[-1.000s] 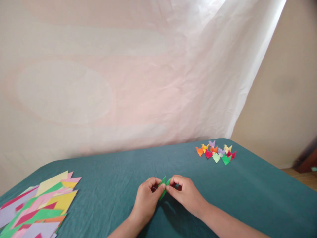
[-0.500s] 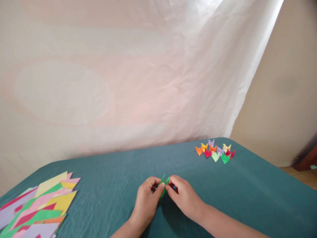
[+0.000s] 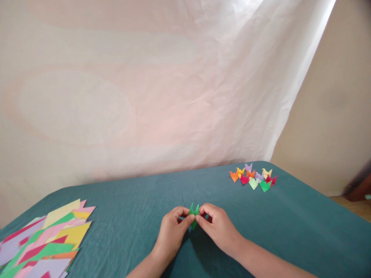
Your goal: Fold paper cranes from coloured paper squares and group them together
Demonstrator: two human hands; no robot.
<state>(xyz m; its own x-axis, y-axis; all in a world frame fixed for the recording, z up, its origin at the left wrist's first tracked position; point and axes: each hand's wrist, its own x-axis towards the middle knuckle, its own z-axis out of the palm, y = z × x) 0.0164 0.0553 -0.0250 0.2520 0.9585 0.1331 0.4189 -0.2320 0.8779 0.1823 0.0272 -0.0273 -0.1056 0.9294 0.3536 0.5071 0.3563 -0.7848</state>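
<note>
A small piece of folded green origami paper (image 3: 194,220) is held above the table's near middle, two narrow points sticking up and a tapered end below. My left hand (image 3: 174,228) pinches its left side between thumb and fingers. On the opposite side, my right hand (image 3: 218,226) grips it with thumb and forefinger. The fingertips of both hands nearly meet and cover part of the folds.
A dark green cloth covers the table (image 3: 130,216). Loose coloured paper sheets (image 3: 49,239) lie spread at the left. Several small folded paper birds (image 3: 253,177) stand grouped at the back right. Behind the table hangs a pale sheet (image 3: 162,96).
The green paper has turned from slanted to upright, so its two points now show side by side. Both hands still hold it, and my right fingers have shifted slightly.
</note>
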